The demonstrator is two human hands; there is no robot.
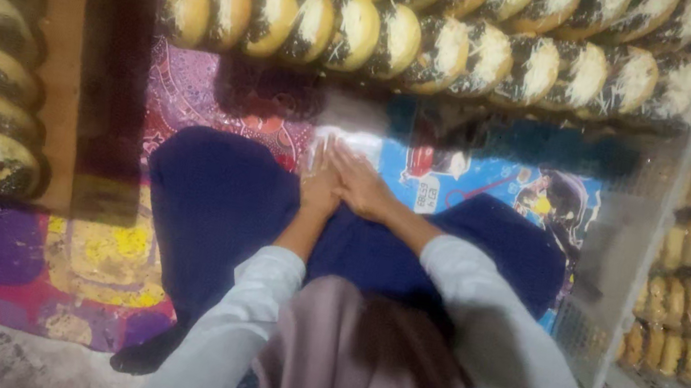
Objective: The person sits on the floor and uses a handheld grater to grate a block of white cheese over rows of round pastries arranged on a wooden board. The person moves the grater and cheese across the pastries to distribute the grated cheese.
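Grip on clear bag [321, 156] (both hands)

Your two arms come forward from the bottom of the view and converge in front of you, both covered to the wrist in pale grey-blue sleeves. Your left forearm runs up and slightly right; your right forearm slants up and to the left, crossing toward it. Your left hand [319, 189] and right hand [362, 184] meet over your lap, pressed side by side with the right one lying partly over the left. The fingers of both point away from you, stretched out fairly flat and close together. Whether anything thin lies between your palms cannot be told; the fingertips look blurred.
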